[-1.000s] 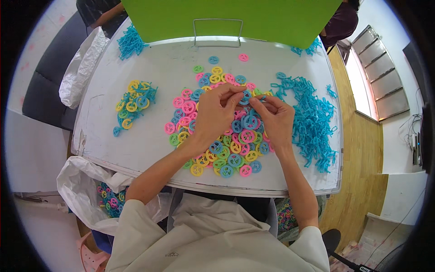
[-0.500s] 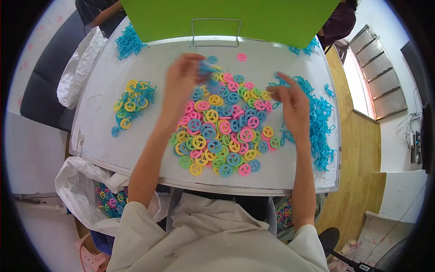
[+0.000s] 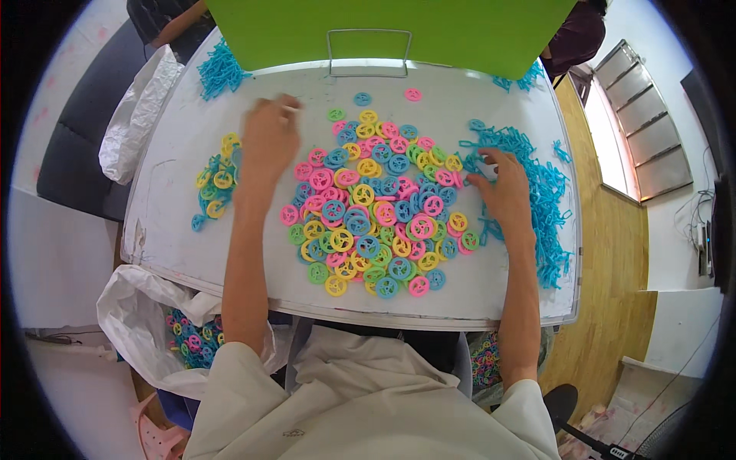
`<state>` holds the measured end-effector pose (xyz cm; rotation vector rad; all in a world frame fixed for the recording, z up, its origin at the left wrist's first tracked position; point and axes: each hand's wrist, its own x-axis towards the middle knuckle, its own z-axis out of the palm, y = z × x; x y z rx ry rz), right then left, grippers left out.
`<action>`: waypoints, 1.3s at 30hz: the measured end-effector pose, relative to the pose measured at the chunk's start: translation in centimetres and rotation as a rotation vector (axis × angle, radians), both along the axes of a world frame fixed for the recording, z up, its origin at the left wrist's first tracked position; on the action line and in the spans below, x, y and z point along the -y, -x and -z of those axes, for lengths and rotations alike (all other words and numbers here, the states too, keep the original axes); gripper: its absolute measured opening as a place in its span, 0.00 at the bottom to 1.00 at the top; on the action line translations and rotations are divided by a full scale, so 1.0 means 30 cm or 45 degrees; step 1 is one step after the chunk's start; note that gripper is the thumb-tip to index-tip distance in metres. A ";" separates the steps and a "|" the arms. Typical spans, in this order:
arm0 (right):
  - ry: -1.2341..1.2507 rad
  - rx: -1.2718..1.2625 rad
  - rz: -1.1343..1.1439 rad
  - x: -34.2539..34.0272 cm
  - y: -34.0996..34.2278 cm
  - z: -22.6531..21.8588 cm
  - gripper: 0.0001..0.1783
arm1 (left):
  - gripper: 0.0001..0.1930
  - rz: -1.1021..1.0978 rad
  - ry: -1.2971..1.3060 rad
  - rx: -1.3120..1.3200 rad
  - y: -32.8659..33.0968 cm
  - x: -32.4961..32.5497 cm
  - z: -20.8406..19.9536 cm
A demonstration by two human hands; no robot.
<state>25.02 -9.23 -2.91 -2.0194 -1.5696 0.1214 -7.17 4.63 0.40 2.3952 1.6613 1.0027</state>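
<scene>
Wheels (image 3: pixel 381 213), pink, yellow, green and blue, lie heaped mid-table (image 3: pixel 176 257), between the two hands. From my remote view, the left hand (image 3: pixel 270 138) hangs blurred between this heap and a smaller cluster (image 3: pixel 223 180) of wheels with blue clips; its fingers look partly curled, and I cannot tell whether they grasp anything. The right hand (image 3: pixel 502 184) is at the near side of the blue clips (image 3: pixel 529 215), thumb and fingers parted about a clip; I cannot tell whether they touch it.

I judge the clips the likeliest trouble: they lie crossed and overlapping, so lifting one could drag its neighbours along. The right forearm, close beside the heap, could knock loose wheels toward the near edge. A low sweep of the left hand could scatter the cluster, part of which the hand and wrist hide from me.

Around these: a green board (image 3: pixel 391 19) with a wire handle (image 3: pixel 369 31) stands across the far side and blocks my view beyond; a blue wheel (image 3: pixel 363 99) and a pink wheel (image 3: pixel 413 94) lie apart before it. An open white sack (image 3: pixel 130 337) sits below the table's near-left edge, holding similar pieces.
</scene>
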 end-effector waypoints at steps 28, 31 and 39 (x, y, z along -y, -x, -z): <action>-0.157 -0.695 0.003 0.007 -0.018 -0.084 0.10 | 0.11 0.576 0.926 0.805 -0.237 0.150 -0.018; 0.086 -0.790 -0.002 0.017 -0.012 -0.089 0.13 | 0.11 0.565 0.936 0.779 -0.244 0.158 -0.018; -0.035 -0.366 -0.121 0.032 -0.020 -0.083 0.23 | 0.12 0.646 1.095 0.839 -0.258 0.174 -0.033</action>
